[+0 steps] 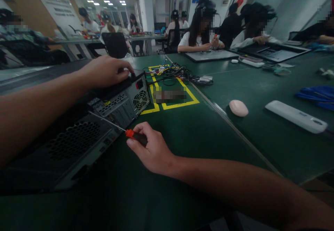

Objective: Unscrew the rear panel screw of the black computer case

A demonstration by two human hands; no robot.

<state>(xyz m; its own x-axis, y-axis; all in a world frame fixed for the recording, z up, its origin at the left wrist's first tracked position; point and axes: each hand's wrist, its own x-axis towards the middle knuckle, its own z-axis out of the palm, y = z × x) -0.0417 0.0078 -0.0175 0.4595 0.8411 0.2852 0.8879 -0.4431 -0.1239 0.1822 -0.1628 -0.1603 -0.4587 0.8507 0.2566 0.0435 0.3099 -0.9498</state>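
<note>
A desktop computer case (120,111) lies at the left, its back panel with a round fan grille, slots and ports facing me. Over the case's top, at the far corner, my left hand (108,71) is closed, its fingers curled against the edge. My right hand (153,147) is closed round the red and black handle of a screwdriver (130,133). The long shaft points left across the back panel. Its tip is near the slot area, and I cannot tell if it touches a screw.
Yellow tape (180,106) marks the green table (208,140), with a tangle of cables (177,71) beyond. To the right are a pale computer mouse (238,108), a long white device (296,116) and blue cloth-like material (317,96). Across the table, people work at flat panels (212,55).
</note>
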